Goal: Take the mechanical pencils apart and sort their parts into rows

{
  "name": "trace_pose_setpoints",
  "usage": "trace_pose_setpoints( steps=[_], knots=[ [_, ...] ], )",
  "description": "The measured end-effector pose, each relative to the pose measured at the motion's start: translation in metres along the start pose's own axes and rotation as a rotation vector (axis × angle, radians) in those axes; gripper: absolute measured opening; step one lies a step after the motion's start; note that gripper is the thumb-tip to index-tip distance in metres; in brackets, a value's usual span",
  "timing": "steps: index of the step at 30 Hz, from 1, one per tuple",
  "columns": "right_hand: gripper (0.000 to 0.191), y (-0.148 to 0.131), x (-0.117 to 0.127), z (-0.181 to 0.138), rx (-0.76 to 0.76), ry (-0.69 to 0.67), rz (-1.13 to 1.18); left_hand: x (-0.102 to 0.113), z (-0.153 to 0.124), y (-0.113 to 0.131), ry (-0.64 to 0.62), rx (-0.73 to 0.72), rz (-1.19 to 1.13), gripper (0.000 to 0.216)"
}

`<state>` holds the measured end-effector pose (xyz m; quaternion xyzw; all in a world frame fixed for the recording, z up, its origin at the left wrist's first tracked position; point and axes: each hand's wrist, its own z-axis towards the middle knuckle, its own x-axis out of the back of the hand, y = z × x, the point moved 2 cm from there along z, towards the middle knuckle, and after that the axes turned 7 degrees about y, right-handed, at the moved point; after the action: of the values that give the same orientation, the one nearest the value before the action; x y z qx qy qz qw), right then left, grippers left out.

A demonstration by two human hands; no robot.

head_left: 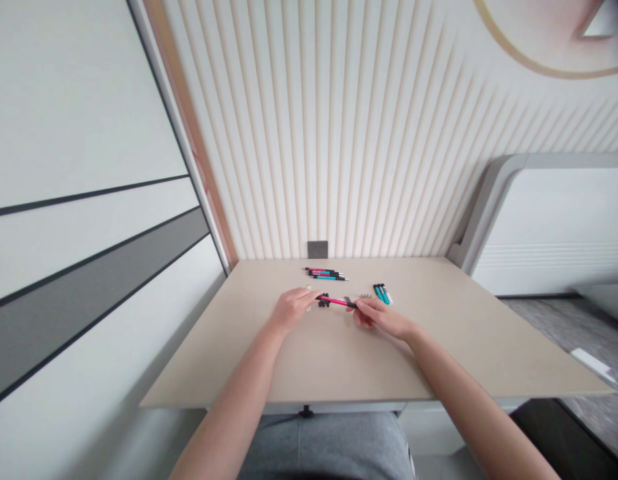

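Observation:
A pink pen with black ends (335, 301) is held level above the desk, between my two hands. My left hand (291, 310) closes its fingers on the pen's left end, and my right hand (381, 316) pinches the right end. Small black pen parts (324, 304) lie in a cluster just behind and below the pen. Thin white pieces (309, 289) are partly hidden by my left hand. Small grey pieces, perhaps springs (365, 296), sit behind my right hand. To their right, several teal and white pen barrels (383, 294) lie side by side.
Several assembled pens, pink and teal with black (326, 274), lie in a row toward the back of the beige desk (329, 367). A dark wall socket (317, 249) is behind them. A white cabinet (89, 280) borders the left side, and a bed headboard (549, 220) stands at right.

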<state>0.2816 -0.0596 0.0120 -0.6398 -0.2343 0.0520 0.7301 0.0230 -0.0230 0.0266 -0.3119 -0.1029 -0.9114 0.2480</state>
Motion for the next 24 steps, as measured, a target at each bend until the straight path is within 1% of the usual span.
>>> trace_pose_setpoints(
  steps=[2, 4, 7, 11, 14, 16, 19, 22, 24],
  knots=[
    [0.054, 0.003, 0.001, 0.0, -0.033, -0.043, 0.072, 0.0, 0.001, 0.002, -0.02, -0.015, 0.016, 0.027],
    [0.054, 0.007, 0.002, 0.001, -0.035, -0.028, 0.032, -0.001, 0.001, 0.003, -0.047, -0.006, 0.008, 0.026],
    [0.051, 0.011, 0.005, 0.003, 0.003, 0.064, -0.136, -0.004, 0.001, 0.004, -0.109, 0.018, -0.006, 0.027],
    [0.043, 0.01, 0.008, 0.005, 0.117, 0.181, -0.382, -0.008, 0.001, 0.006, -0.179, 0.051, -0.02, 0.033],
    [0.036, 0.007, 0.008, 0.006, 0.185, 0.251, -0.534, -0.01, 0.0, 0.006, -0.206, 0.094, -0.029, 0.039],
    [0.031, 0.006, 0.006, 0.007, 0.193, 0.29, -0.541, -0.011, -0.001, 0.004, -0.196, 0.151, -0.046, 0.039],
    [0.027, 0.002, 0.001, 0.008, 0.215, 0.346, -0.472, -0.012, -0.003, -0.001, -0.141, 0.243, -0.104, 0.034],
    [0.03, 0.0, -0.002, 0.008, 0.228, 0.376, -0.427, -0.011, -0.003, -0.003, -0.095, 0.285, -0.161, 0.03],
    [0.036, 0.002, -0.003, 0.008, 0.205, 0.364, -0.434, -0.011, -0.003, -0.003, -0.086, 0.291, -0.187, 0.029]
  ],
)
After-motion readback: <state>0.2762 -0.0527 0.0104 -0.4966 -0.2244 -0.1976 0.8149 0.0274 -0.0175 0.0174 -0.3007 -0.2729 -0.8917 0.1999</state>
